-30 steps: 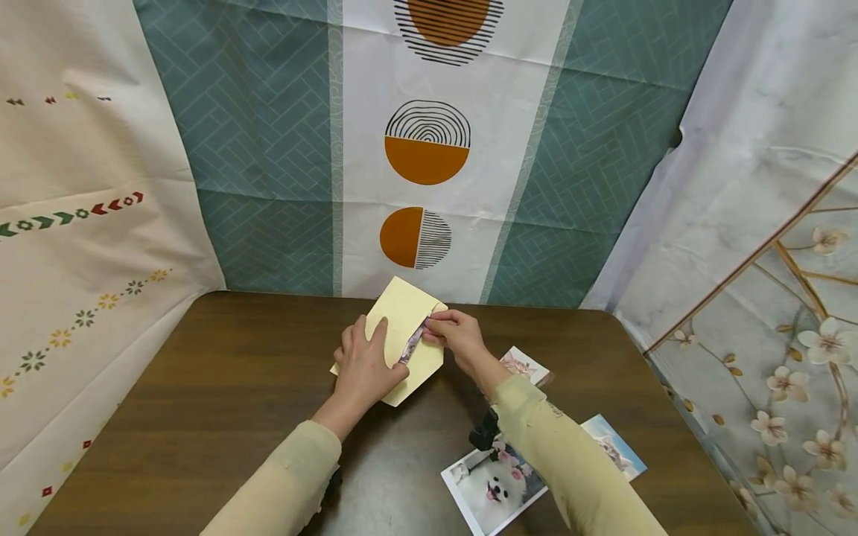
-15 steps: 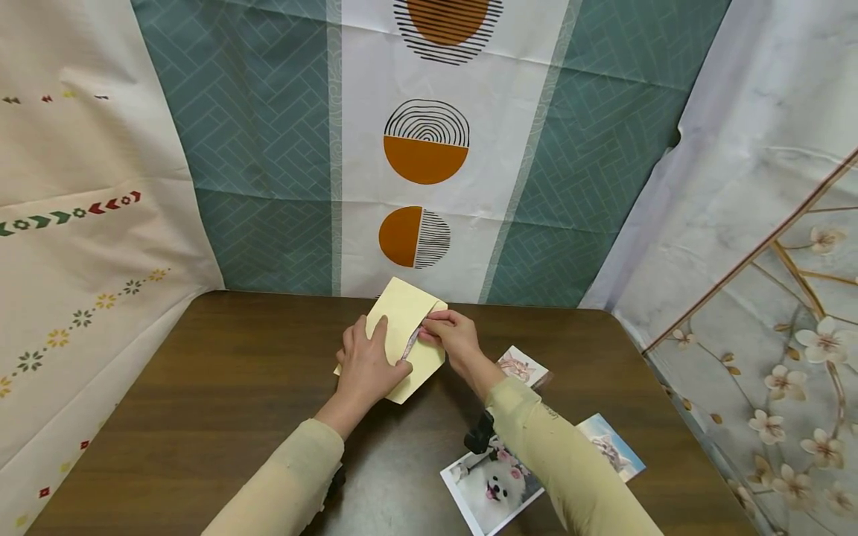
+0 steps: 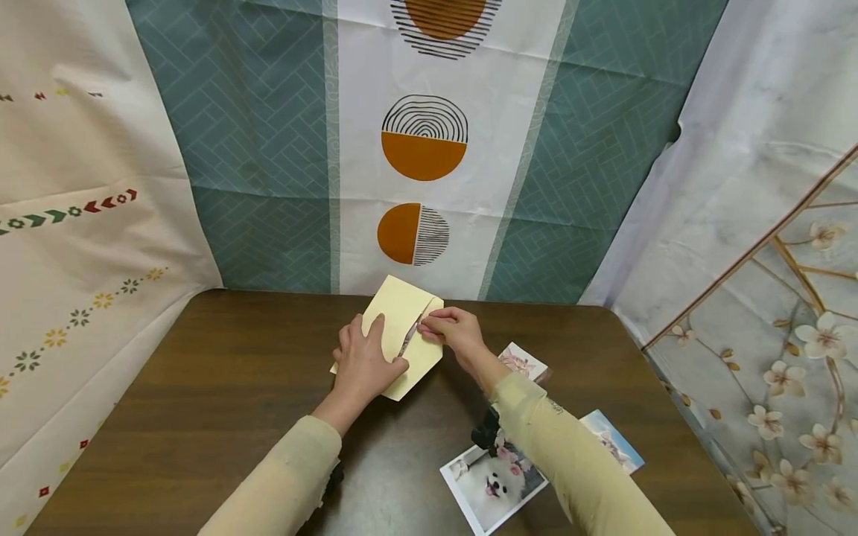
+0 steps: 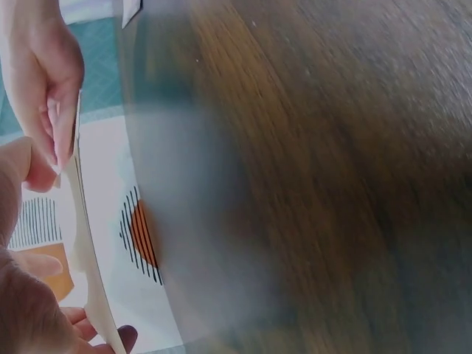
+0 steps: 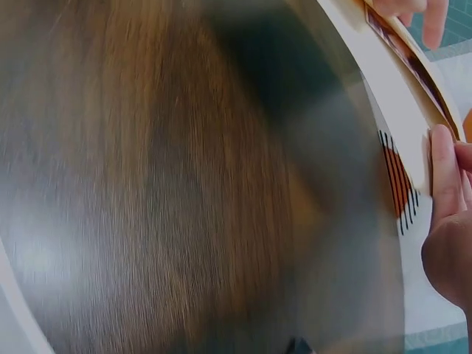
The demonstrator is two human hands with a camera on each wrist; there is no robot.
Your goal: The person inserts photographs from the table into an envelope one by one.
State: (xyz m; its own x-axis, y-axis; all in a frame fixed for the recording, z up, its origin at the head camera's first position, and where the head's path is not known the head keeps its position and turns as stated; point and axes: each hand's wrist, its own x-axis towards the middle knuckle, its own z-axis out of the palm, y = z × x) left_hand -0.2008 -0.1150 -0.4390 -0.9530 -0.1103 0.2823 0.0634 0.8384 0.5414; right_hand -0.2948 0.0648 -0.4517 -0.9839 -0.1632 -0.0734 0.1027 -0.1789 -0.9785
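A pale yellow envelope [image 3: 395,304] is held tilted over the far part of the table. My left hand [image 3: 365,366] grips its left side, the thumb lying across the front; in the left wrist view, fingertips show on both faces of the envelope [image 4: 92,269]. A printed photo [image 3: 407,340] sits mostly inside, only a thin strip showing along the opening. At the opening's upper right end my right hand [image 3: 458,335] pinches the photo's edge. The right wrist view shows the photo [image 5: 407,55] between the envelope's layers, near the right fingertips.
On the brown table [image 3: 201,417] lie a white dog photo [image 3: 492,487], partly under the right forearm, a blue-edged animal photo [image 3: 613,439], and a small white picture card [image 3: 523,362] right of the right hand. Patterned cloth [image 3: 268,149] hangs behind the table.
The photo has slid deeper into the envelope, its visible strip becoming narrower. My right fingers have moved slightly left with it. My left hand keeps its grip.
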